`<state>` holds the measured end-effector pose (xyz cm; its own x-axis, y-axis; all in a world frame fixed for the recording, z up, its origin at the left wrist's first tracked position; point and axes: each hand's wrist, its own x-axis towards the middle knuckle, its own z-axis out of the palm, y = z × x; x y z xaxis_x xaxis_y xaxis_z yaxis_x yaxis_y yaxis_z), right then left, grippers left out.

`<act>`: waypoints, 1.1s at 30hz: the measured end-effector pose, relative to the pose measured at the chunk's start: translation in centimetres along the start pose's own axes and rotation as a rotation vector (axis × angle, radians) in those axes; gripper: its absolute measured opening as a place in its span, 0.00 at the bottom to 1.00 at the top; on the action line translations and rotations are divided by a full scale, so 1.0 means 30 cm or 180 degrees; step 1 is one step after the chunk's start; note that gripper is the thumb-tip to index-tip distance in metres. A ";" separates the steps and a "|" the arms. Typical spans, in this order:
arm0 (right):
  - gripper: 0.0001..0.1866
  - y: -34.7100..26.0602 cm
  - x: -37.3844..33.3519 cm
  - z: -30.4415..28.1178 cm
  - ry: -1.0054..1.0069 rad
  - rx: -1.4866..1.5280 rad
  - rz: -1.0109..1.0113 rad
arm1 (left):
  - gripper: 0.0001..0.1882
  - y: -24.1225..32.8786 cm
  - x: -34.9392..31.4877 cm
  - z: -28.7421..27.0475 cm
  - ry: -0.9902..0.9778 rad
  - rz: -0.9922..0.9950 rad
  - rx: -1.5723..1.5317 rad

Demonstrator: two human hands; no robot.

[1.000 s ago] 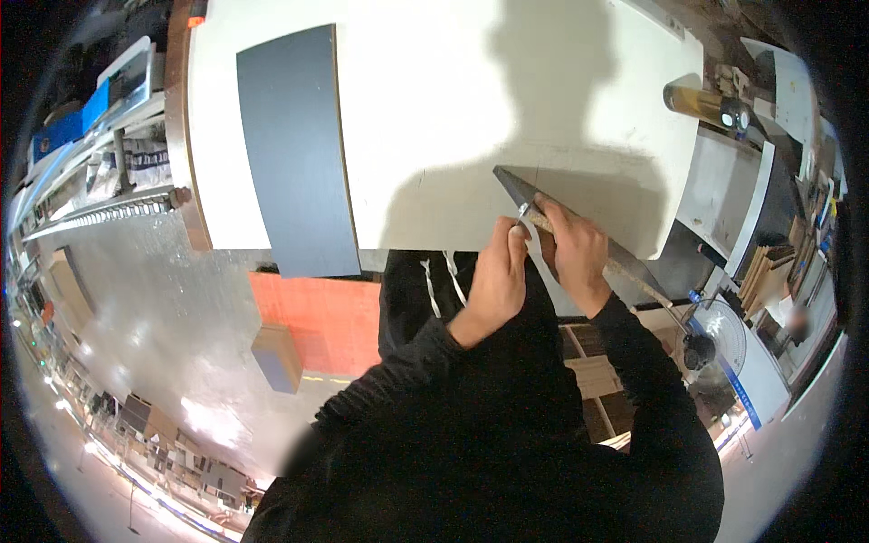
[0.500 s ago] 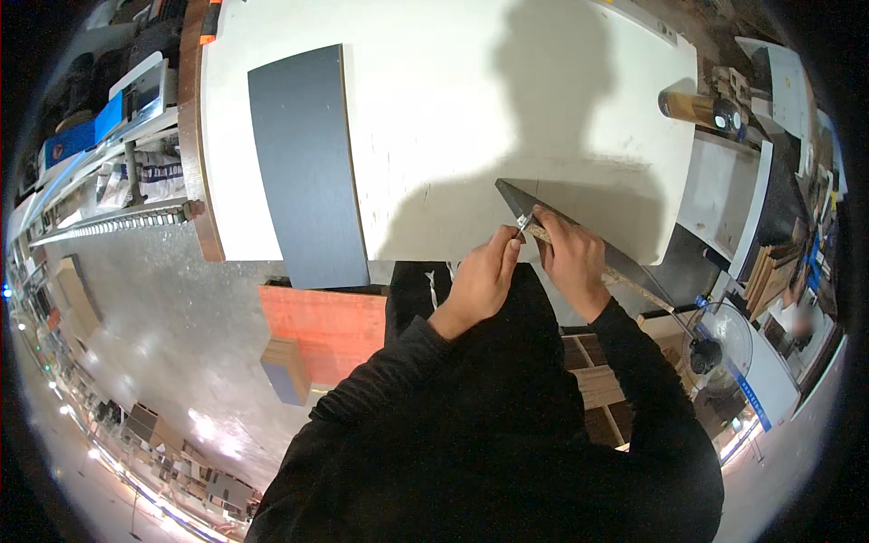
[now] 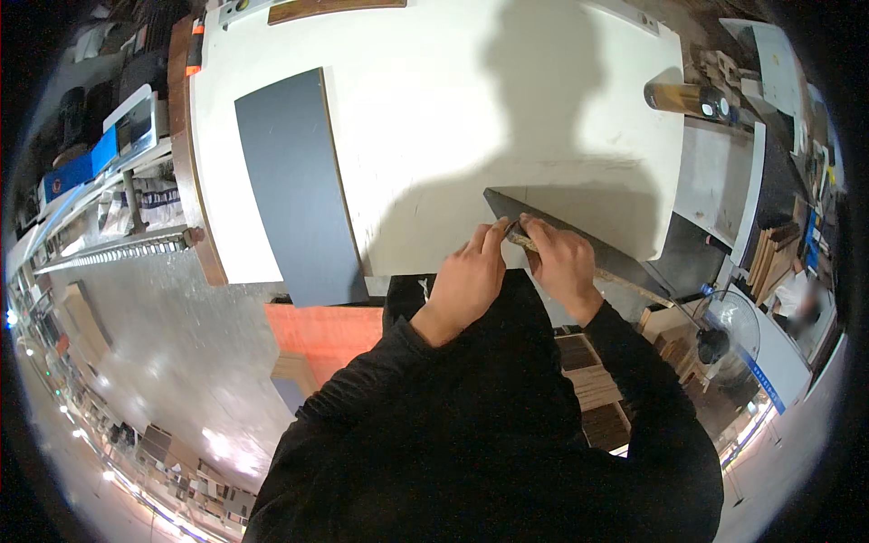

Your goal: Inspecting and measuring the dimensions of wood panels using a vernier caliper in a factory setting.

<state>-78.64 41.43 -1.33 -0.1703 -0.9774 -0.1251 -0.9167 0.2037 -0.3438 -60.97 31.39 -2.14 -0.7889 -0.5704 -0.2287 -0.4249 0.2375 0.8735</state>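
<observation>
A dark grey board (image 3: 590,237) with a raw, pale brown edge is tilted across the near right edge of the white tabletop (image 3: 416,136), one pointed corner facing left. My right hand (image 3: 563,267) grips it, fingers curled over its near edge. Close by, my left hand (image 3: 466,282) is closed, with thumb and forefinger pinched at that same edge near the corner. Whatever lies in this pinch is hidden by the fingers. To the left lies a separate grey-blue panel (image 3: 294,181), its near end overhanging the table.
An amber bottle (image 3: 681,98) lies at the table's right edge. A brown wooden strip (image 3: 337,11) rests along the far side. Below the table stand a red-orange board (image 3: 317,333) and, at right, a fan (image 3: 729,339). Another person (image 3: 798,303) is at the far right.
My left fingers have come up close against my right fingers at the board's edge. A small shiny piece seen by my left fingertips is now hidden. The view has shifted slightly.
</observation>
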 end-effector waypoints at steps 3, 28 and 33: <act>0.23 -0.005 0.001 -0.006 -0.0020 0.0012 0.0041 | 0.16 0.000 0.007 0.011 0.0100 0.0007 0.0443; 0.13 0.039 0.036 -0.009 0.0329 0.0057 -0.0068 | 0.14 -0.053 0.111 0.063 0.0420 -0.0707 -0.1891; 0.13 0.023 0.035 -0.022 0.0191 0.0070 -0.0054 | 0.15 -0.287 0.067 0.110 0.1278 -0.1391 -0.2025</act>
<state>-79.68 40.49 -1.09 -0.1769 -0.9822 -0.0632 -0.9115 0.1877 -0.3659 -60.36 30.79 -11.53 -0.3457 -0.7707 -0.5353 -0.2297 -0.4836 0.8446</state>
